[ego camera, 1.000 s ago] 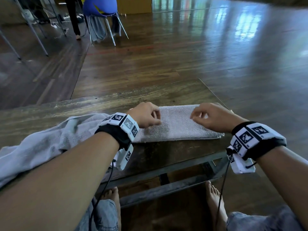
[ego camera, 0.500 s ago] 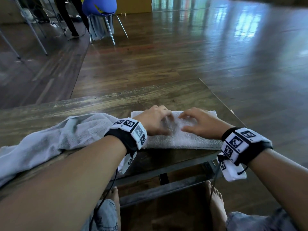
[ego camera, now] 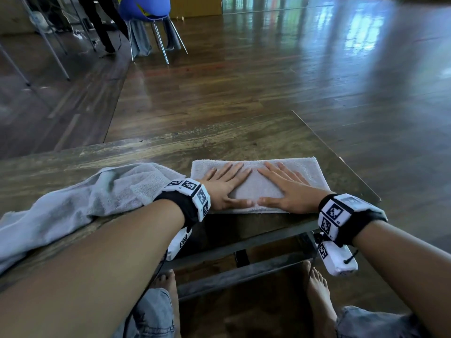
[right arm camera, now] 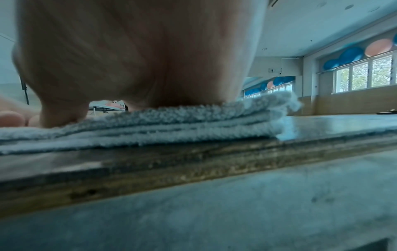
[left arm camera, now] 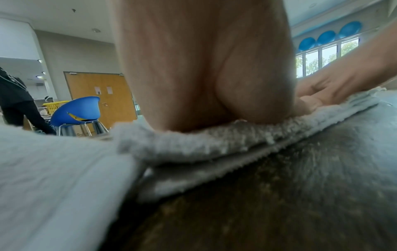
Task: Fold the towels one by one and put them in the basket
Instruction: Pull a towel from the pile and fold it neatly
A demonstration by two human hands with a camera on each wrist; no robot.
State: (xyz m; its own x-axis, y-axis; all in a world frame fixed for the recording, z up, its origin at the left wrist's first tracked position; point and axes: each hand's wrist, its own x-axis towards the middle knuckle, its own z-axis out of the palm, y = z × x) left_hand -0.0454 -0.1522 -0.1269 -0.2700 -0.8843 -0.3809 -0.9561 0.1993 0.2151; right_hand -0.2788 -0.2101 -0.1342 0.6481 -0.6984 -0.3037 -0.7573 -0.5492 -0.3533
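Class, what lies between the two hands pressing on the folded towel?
Only bare folded towel, seen in the head view, lies between left hand and right hand.

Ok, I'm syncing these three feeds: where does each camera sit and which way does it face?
Head: worn high, facing forward and down at the folded towel on the table; both forearms, left hand and right hand pressing flat, bare feet.
Left wrist: low at the table edge, facing along the palm toward a blue chair.
Right wrist: low, facing along the palm toward windows.
Shared: all show the folded towel.
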